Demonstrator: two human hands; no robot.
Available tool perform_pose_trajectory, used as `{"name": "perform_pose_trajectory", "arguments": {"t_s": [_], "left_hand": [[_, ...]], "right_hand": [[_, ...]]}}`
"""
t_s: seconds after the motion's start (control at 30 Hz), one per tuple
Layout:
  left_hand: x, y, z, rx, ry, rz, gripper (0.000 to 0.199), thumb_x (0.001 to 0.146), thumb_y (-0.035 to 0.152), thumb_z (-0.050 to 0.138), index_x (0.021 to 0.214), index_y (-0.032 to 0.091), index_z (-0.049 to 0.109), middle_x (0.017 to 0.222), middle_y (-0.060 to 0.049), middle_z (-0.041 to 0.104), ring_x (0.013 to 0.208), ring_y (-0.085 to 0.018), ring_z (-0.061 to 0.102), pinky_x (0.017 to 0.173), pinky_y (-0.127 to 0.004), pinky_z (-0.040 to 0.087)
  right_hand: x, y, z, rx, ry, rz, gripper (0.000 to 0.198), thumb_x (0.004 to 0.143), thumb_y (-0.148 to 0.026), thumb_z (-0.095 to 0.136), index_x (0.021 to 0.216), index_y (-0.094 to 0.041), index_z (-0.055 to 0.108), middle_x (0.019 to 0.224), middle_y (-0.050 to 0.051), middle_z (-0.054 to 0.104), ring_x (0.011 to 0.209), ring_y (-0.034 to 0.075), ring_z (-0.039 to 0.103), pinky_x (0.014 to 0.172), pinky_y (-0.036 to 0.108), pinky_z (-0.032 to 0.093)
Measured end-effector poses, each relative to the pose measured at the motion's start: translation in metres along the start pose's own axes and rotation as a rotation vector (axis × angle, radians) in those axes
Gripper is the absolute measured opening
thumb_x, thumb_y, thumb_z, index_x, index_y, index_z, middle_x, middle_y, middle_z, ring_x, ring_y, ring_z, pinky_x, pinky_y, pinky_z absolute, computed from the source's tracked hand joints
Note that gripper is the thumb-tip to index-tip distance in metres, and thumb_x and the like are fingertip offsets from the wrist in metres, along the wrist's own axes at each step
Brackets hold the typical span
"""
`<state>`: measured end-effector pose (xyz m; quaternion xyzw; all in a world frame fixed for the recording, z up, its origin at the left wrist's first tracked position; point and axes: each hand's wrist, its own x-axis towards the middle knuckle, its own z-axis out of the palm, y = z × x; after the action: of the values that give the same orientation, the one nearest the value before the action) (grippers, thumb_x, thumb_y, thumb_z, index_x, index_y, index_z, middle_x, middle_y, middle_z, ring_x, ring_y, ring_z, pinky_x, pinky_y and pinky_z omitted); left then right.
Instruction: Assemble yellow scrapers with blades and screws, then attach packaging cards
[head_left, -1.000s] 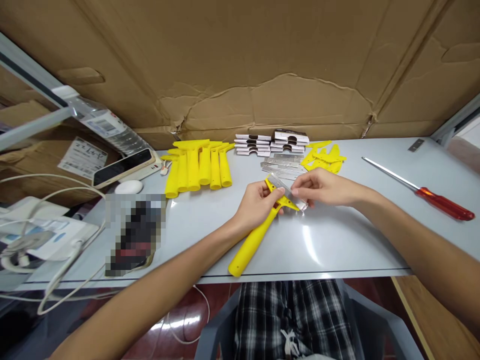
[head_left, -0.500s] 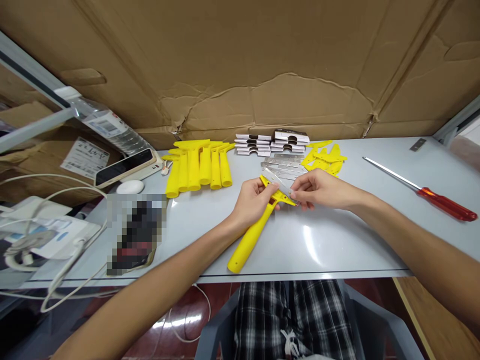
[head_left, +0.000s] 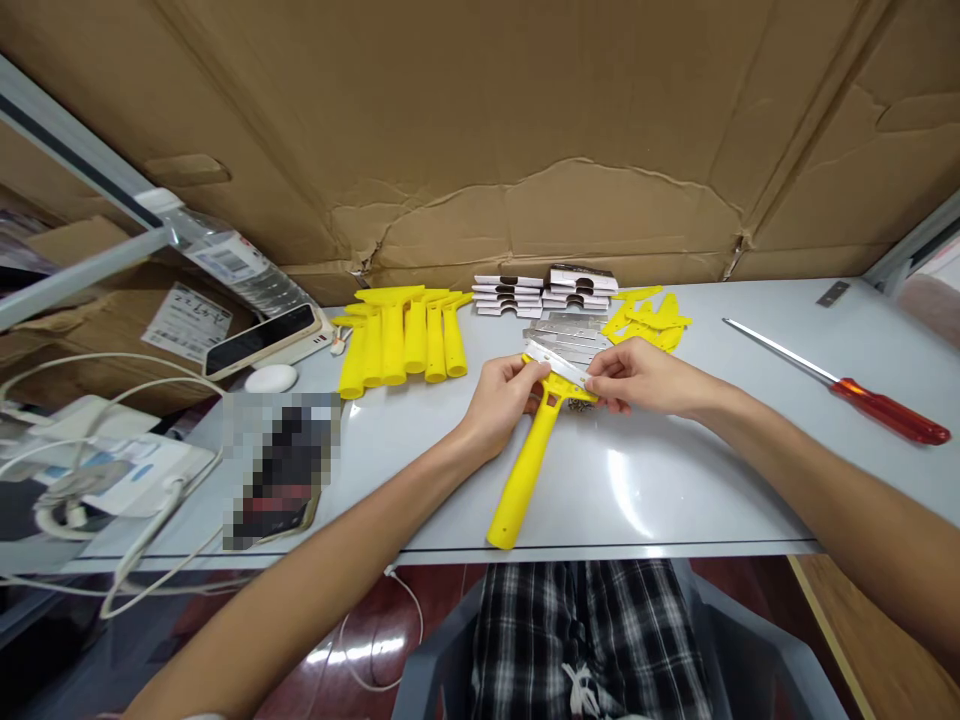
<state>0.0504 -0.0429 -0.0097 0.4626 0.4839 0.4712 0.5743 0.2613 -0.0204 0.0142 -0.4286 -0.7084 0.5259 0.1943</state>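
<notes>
Near the front of the table, a yellow scraper handle [head_left: 521, 480] lies tilted with its wide head away from me. A flat metal blade [head_left: 557, 362] rests across that head. My left hand [head_left: 496, 405] is closed on the head's left side, thumb pressing on the blade. With its fingertips, my right hand [head_left: 637, 378] pinches the blade's right end at the head's corner. Just beyond the hands lie several loose blades [head_left: 574, 330], beside a pile of thin yellow plates [head_left: 652, 318]. Several more yellow scraper handles [head_left: 394, 345] stand in a row to the left.
Small white boxes [head_left: 577, 285] are stacked at the back, against a cardboard wall [head_left: 525, 120]. A red-handled screwdriver [head_left: 885, 408] lies on the right. On the left are a phone [head_left: 259, 340], a plastic bottle [head_left: 240, 265], white cables [head_left: 142, 540] and a blurred-out object [head_left: 281, 470].
The handle's lower end has swung to the right, so it stands steeper. The blade now sits lined up along the head; before, it lay askew across it. Both hands keep their holds.
</notes>
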Motion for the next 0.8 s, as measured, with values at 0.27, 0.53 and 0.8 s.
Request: {"name": "perform_pose_trajectory", "arguments": {"t_s": [0.27, 0.53, 0.8], "left_hand": [[0.003, 0.003, -0.004, 0.013, 0.099, 0.017, 0.02, 0.073, 0.034, 0.073, 0.068, 0.015, 0.066, 0.067, -0.003, 0.067, 0.059, -0.014, 0.061, 0.056, -0.024, 0.047], [0.006, 0.007, -0.007, -0.001, 0.149, 0.011, 0.016, 0.073, 0.03, 0.071, 0.068, 0.016, 0.065, 0.068, -0.002, 0.067, 0.058, -0.012, 0.059, 0.055, -0.023, 0.046], [0.007, 0.006, -0.008, 0.008, 0.156, -0.001, 0.017, 0.073, 0.031, 0.071, 0.071, 0.016, 0.064, 0.07, -0.003, 0.068, 0.058, -0.013, 0.06, 0.055, -0.023, 0.045]], "right_hand": [[-0.001, -0.001, -0.006, -0.085, 0.147, 0.007, 0.029, 0.087, -0.045, 0.07, 0.085, -0.017, 0.071, 0.078, 0.005, 0.071, 0.059, 0.012, 0.059, 0.053, 0.027, 0.047], [-0.005, 0.011, -0.034, -0.689, 0.274, -0.178, 0.018, 0.087, -0.023, 0.06, 0.092, -0.018, 0.076, 0.078, 0.004, 0.071, 0.068, 0.014, 0.058, 0.065, 0.03, 0.039], [-0.007, 0.009, -0.034, -0.771, 0.202, -0.104, 0.019, 0.088, -0.026, 0.06, 0.092, -0.021, 0.077, 0.084, 0.005, 0.072, 0.073, 0.016, 0.057, 0.066, 0.031, 0.037]]}}
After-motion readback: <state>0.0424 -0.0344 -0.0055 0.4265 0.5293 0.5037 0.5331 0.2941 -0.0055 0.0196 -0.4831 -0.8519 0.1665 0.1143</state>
